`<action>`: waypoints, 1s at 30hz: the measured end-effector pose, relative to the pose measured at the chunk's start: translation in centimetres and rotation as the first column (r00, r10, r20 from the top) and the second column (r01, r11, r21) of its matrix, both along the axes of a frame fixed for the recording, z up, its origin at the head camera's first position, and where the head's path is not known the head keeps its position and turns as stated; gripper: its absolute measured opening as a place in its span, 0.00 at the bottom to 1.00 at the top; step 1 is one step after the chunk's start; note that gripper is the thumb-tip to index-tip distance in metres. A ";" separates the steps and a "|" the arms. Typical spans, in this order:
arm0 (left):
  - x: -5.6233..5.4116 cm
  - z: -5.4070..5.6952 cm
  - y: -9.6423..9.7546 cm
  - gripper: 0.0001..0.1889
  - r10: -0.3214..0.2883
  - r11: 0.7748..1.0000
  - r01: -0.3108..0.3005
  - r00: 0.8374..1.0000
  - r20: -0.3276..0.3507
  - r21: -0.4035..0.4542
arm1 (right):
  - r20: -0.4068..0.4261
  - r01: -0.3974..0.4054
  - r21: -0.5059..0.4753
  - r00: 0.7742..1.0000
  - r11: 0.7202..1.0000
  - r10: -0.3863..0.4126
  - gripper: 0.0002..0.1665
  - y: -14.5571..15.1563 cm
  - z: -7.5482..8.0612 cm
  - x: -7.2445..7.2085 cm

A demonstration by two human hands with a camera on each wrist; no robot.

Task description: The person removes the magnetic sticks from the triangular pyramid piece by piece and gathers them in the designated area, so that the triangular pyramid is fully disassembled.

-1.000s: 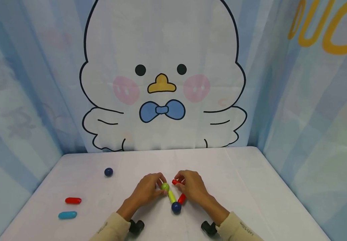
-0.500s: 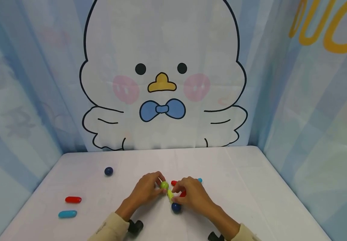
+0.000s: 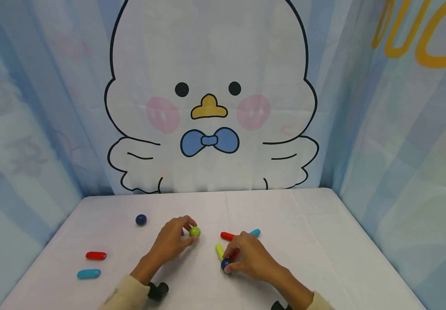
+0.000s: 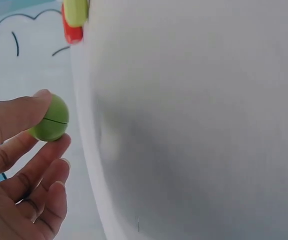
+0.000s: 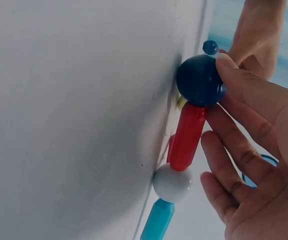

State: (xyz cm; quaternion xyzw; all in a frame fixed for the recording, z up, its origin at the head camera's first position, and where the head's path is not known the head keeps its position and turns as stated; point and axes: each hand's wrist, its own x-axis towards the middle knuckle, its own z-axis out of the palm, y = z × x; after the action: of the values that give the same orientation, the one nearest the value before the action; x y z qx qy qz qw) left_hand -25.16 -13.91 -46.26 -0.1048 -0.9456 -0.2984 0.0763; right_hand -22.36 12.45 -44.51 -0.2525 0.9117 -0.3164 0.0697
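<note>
My left hand (image 3: 168,241) pinches a green ball (image 3: 195,232) between thumb and fingers; a seam line shows across the ball in the left wrist view. Thumb and fingertips of my right hand (image 3: 252,257) grip a dark blue ball (image 5: 199,80). From that ball runs a red rod (image 5: 188,137), then a white ball (image 5: 172,183) and a light blue rod (image 5: 158,220), joined in a row. A yellow-green rod (image 3: 219,250) meets the dark blue ball in the head view. Behind the right hand lies another red rod (image 3: 227,236), partly hidden.
On the left of the white table (image 3: 161,297) lie a loose red rod (image 3: 96,255) and a loose light blue rod (image 3: 89,274). Another dark blue ball (image 3: 141,219) sits further back. A curtain with a printed duck (image 3: 209,168) stands behind the table.
My left hand has drawn left with the green ball, which is now apart from the yellow-green rod. My right hand has left the rear red rod and come nearer, onto the dark blue ball.
</note>
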 end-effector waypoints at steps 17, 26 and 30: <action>-2.6 1.2 -7.1 0.18 0.146 0.984 -0.148 0.989 -0.026 -0.104 | -0.021 -0.005 -0.035 1.000 0.999 0.004 0.12 0.3 -0.4 0.3; -4.5 0.8 -8.3 0.19 0.187 0.961 -0.193 0.981 -0.051 -0.197 | -0.023 0.004 -0.018 1.000 1.000 -0.004 0.12 0.1 -0.3 0.2; -4.9 0.3 -8.2 0.18 0.187 0.953 -0.196 0.980 -0.061 -0.233 | -0.015 0.011 -0.019 1.000 1.000 -0.011 0.12 0.2 -0.3 0.3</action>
State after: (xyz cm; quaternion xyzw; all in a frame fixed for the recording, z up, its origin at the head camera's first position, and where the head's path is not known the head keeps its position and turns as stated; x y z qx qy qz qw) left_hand -30.01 -22.11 -45.97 -0.0266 -0.9786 -0.1724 0.1096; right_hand -22.01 12.61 -44.79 -0.2507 0.9106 -0.3234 0.0585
